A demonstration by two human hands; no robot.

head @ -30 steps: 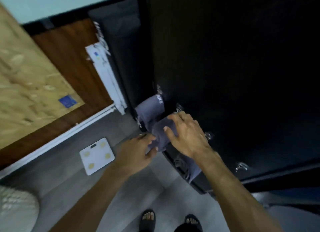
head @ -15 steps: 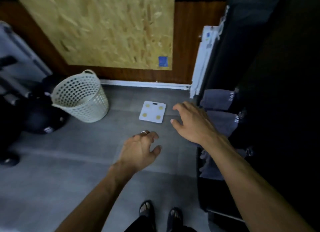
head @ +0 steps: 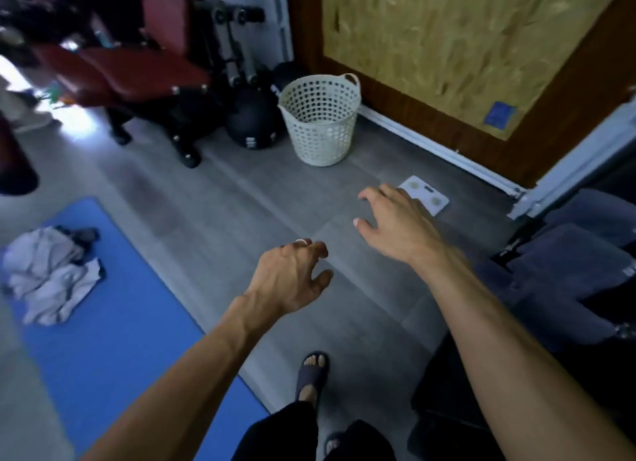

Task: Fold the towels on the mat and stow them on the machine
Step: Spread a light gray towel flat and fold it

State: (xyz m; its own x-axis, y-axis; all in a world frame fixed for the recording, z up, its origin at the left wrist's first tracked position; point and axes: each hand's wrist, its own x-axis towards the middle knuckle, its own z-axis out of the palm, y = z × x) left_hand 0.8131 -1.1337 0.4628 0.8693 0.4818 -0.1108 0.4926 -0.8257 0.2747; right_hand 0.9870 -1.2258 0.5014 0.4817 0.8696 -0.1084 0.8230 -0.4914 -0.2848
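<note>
Both hands empty: left hand (head: 292,278) loosely curled with a ring on one finger, right hand (head: 395,226) spread with relaxed fingers, both hovering over grey plank floor (head: 213,212). Unfolded towels (head: 51,271) lie crumpled at 9 o'clock on blue mat (head: 113,340). Folded dark towels (head: 564,254) sit on black machine (head: 457,391) at 3 o'clock. White scale (head: 430,199) just past right hand's fingertips, white perforated basket (head: 320,123) at 12, black medicine ball (head: 251,119) beside it, red padded bench (head: 120,71) at 10–11. OSB panel (head: 464,37) on wall at 1.
</note>
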